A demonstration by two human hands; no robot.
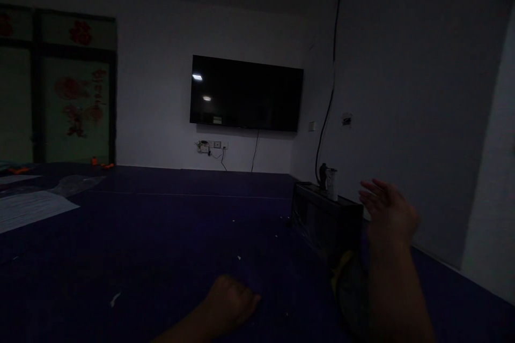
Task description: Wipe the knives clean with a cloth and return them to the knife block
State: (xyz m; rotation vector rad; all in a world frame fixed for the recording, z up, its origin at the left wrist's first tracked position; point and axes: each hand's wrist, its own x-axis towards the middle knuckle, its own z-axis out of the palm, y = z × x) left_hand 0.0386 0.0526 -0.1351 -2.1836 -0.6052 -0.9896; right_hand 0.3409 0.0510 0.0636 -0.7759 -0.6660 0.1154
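Note:
My left hand (233, 300) is curled into a fist low over the dark blue surface (193, 246), and nothing shows between its fingers. At the right, my right hand (388, 211) is raised with its fingers stretched out and somewhat blurred. It holds nothing. Just left of it stands a black box-like case (325, 220) with a clear glass or bottle (331, 185) and a small dark object (322, 174) on top. Below, beside my right forearm, lies a dark rounded thing with a yellow edge (341, 273); its kind is unclear in the dim light.
Small white scraps (115, 299) dot the blue surface. Printed sheets (32, 209), clear plastic film (76, 184) and small orange objects (94, 161) lie at the left. A television (245, 94) hangs on the far wall. A black cable (330, 96) runs down the right wall.

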